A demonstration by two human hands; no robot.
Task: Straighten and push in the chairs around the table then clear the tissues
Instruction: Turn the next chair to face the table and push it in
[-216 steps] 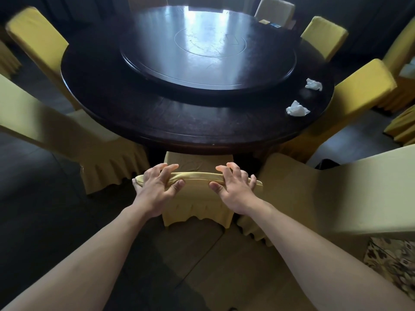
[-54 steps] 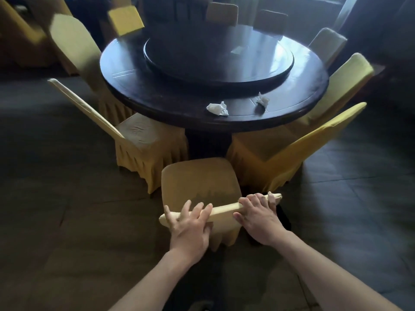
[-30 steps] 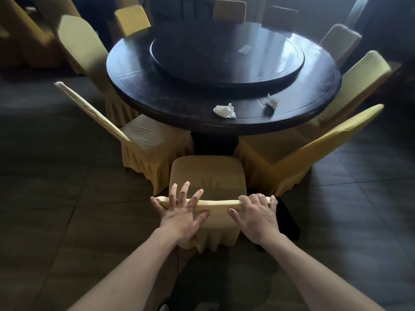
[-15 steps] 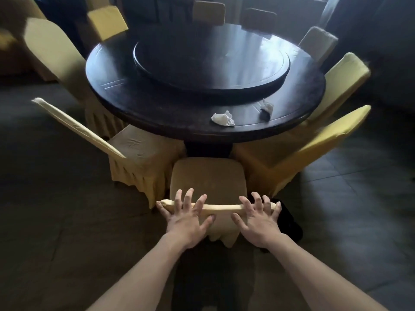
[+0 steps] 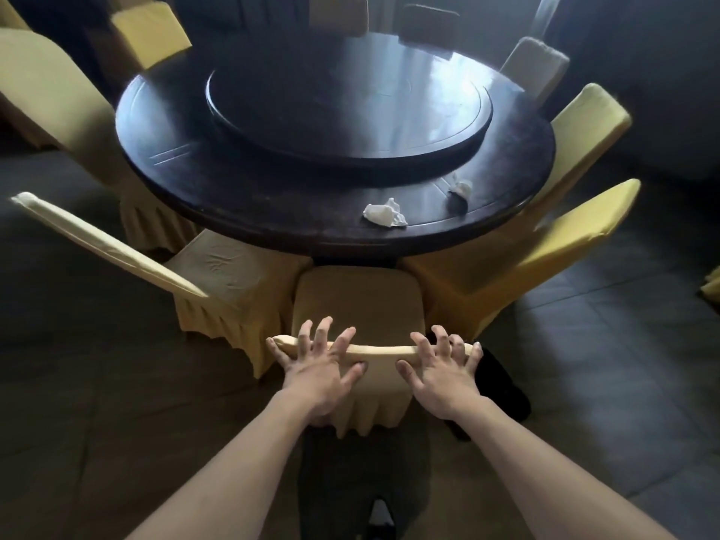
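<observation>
A yellow-covered chair (image 5: 356,298) stands right in front of me, its seat reaching the edge of the round dark table (image 5: 241,196). My left hand (image 5: 317,370) and my right hand (image 5: 440,374) rest on the top of its backrest with fingers spread and straight. Two crumpled white tissues lie on the table's near rim: a larger one (image 5: 383,213) and a smaller one (image 5: 461,187) to its right.
A raised turntable (image 5: 346,107) fills the table's middle. More covered chairs ring the table: one angled at the near left (image 5: 218,274), two at the right (image 5: 545,243), others at the far side. Dark tiled floor lies all around.
My fingers have uncurled from the backrest top and now spread out straight. The chair has slid closer to the table's edge.
</observation>
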